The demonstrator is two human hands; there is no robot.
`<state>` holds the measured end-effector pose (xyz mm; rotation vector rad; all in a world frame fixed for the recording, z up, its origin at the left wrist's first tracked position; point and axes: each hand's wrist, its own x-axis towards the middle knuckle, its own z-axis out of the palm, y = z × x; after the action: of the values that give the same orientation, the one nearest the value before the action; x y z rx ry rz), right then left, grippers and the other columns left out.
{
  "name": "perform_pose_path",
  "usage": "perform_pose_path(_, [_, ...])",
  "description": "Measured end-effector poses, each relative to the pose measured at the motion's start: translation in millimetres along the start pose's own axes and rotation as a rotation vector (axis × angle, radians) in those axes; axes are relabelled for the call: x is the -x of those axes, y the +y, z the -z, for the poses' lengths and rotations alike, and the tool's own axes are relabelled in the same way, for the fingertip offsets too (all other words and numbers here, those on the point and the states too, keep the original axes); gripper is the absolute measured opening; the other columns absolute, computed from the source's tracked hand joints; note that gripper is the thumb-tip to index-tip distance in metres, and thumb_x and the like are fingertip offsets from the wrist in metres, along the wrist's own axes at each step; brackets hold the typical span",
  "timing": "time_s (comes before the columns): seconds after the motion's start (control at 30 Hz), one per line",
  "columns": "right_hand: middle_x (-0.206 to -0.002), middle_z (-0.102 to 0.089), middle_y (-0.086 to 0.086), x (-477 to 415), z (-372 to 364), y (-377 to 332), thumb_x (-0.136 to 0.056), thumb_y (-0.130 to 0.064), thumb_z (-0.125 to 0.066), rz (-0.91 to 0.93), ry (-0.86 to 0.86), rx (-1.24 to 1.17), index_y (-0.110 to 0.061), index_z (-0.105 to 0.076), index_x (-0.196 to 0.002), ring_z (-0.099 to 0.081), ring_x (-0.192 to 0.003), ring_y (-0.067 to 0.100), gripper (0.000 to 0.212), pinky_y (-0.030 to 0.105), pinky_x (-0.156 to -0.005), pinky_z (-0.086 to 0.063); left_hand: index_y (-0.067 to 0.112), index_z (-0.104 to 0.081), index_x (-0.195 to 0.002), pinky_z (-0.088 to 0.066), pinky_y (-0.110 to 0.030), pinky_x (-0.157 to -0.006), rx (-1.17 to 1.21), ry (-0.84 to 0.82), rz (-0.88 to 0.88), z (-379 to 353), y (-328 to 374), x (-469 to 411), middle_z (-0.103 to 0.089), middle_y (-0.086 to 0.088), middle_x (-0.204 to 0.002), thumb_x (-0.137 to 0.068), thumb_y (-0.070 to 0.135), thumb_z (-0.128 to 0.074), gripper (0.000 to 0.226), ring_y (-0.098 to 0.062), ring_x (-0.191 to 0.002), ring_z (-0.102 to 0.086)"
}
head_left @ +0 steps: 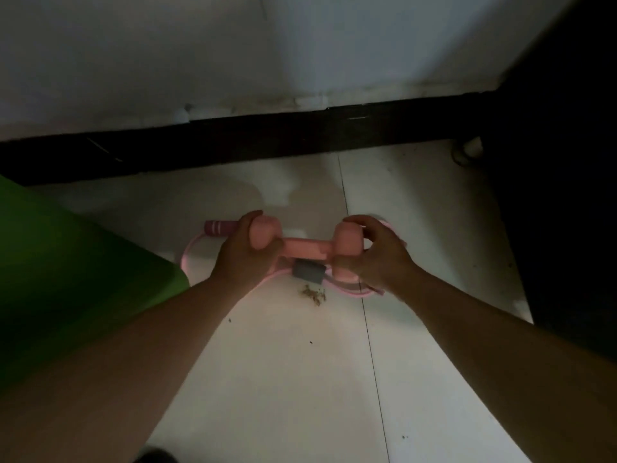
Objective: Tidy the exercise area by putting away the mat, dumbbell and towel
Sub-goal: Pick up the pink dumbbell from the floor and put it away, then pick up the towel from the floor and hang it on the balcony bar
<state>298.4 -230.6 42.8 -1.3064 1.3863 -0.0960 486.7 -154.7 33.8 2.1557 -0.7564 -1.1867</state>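
Note:
A pink dumbbell (305,250) lies crosswise just above the white tiled floor, near the wall. My left hand (238,253) grips its left head and my right hand (379,253) grips its right head. A green mat (66,262) lies at the left edge, partly under my left forearm. No towel is in view.
Under the dumbbell lies a pink skipping rope (193,252) with a dark pink handle (220,227) and a grey handle (309,272). A bit of brown debris (314,294) sits on the tile. A black skirting board (267,135) runs along the wall. Dark furniture (567,195) stands at right.

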Motion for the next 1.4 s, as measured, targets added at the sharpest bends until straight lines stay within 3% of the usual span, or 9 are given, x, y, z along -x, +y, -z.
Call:
perform_pose_path(0.17, [-0.124,-0.051,-0.007,-1.1,1.2,2.8,-0.060,-0.016,-0.086,-0.013,0.025,0.078,-0.030,-0.049,-0.125,-0.049,-0.110,0.016,0.076,0.030,-0.092,-0.043,0.023,-0.032,-0.141,-0.037,-0.018,-0.075,-0.173,-0.041,-0.023,0.4,7.8,0.4,-0.050,0.003,-0.117,-0.085,0.024,-0.064,0.065,-0.015,-0.100,-0.048])
perform_pose_path(0.33, [-0.133,-0.048,0.001,30.7,7.1,-19.3,-0.067,-0.016,-0.083,0.004,0.024,0.136,-0.024,-0.046,-0.133,-0.052,-0.111,0.021,0.076,0.025,-0.085,-0.043,0.017,-0.031,-0.144,-0.031,-0.025,-0.103,-0.315,-0.104,-0.024,23.4,39.1,22.1,-0.047,-0.010,-0.139,-0.083,0.022,-0.068,0.071,-0.024,-0.125,-0.046])
perform_pose_path(0.43, [-0.135,-0.047,0.003,67.4,16.1,-49.4,-0.074,-0.017,-0.078,-0.013,0.067,0.063,-0.024,-0.045,-0.133,-0.049,-0.105,0.017,0.068,0.020,-0.079,-0.044,0.022,-0.036,-0.142,-0.032,-0.020,-0.097,-0.328,-0.075,-0.061,49.1,72.4,48.1,-0.048,-0.007,-0.137,-0.082,0.025,-0.069,0.068,-0.021,-0.122,-0.048])
perform_pose_path(0.6, [-0.123,-0.054,-0.009,157.0,33.2,-117.5,-0.078,-0.026,-0.075,-0.055,0.124,-0.047,-0.026,-0.049,-0.127,-0.052,-0.095,0.008,0.056,-0.001,-0.048,-0.038,0.029,-0.035,-0.141,-0.039,-0.026,-0.090,-0.207,-0.031,-0.045,88.6,145.5,117.2,-0.048,0.000,-0.137,-0.083,0.033,-0.067,0.066,-0.017,-0.115,-0.051])
perform_pose_path(0.7, [-0.113,-0.056,-0.013,219.2,50.6,-159.4,-0.076,-0.032,-0.076,-0.027,0.140,-0.069,-0.031,-0.053,-0.113,-0.056,-0.101,0.008,0.043,0.003,-0.061,-0.038,0.028,-0.034,-0.141,-0.045,-0.026,-0.089,-0.111,-0.023,-0.053,100.7,192.6,174.2,-0.048,0.002,-0.135,-0.083,0.034,-0.066,0.067,-0.012,-0.111,-0.050])
perform_pose_path(0.9, [-0.119,-0.057,-0.011,330.0,103.4,-221.1,-0.077,-0.030,-0.075,-0.004,0.178,-0.102,-0.028,-0.051,-0.124,-0.054,-0.105,0.007,0.053,0.020,-0.088,-0.046,0.024,-0.036,-0.140,-0.045,-0.020,-0.084,-0.124,-0.137,-0.197,124.0,280.0,282.0,-0.051,0.006,-0.128,-0.091,0.033,-0.056,0.054,-0.007,-0.107,-0.054])
perform_pose_path(1.03, [-0.119,-0.053,-0.014,398.5,150.8,-255.2,-0.077,-0.032,-0.074,-0.010,0.202,-0.079,-0.029,-0.048,-0.127,-0.050,-0.102,0.003,0.056,0.012,-0.079,-0.040,0.021,-0.041,-0.138,-0.039,-0.007,-0.074,-0.248,-0.138,-0.296,148.1,323.2,343.7,-0.054,-0.002,-0.128,-0.092,0.032,-0.055,0.050,-0.003,-0.099,-0.052])
perform_pose_path(1.13, [-0.127,-0.052,-0.013,460.5,183.5,-281.9,-0.078,-0.037,-0.073,0.024,0.183,-0.014,-0.030,-0.046,-0.130,-0.048,-0.105,0.001,0.059,0.006,-0.076,-0.035,0.020,-0.041,-0.139,-0.041,-0.019,-0.086,-0.253,-0.127,-0.288,165.2,357.9,403.2,-0.050,0.000,-0.127,-0.092,0.030,-0.055,0.050,-0.008,-0.105,-0.050])
perform_pose_path(1.4, [-0.130,-0.054,-0.009,610.0,236.8,-324.0,-0.077,-0.042,-0.072,0.090,0.176,0.016,-0.031,-0.046,-0.132,-0.048,-0.112,0.004,0.061,0.022,-0.093,-0.041,0.027,-0.037,-0.140,-0.042,-0.031,-0.094,-0.373,-0.148,-0.441,194.6,431.0,539.4,-0.052,0.000,-0.130,-0.092,0.036,-0.053,0.052,-0.015,-0.117,-0.050])
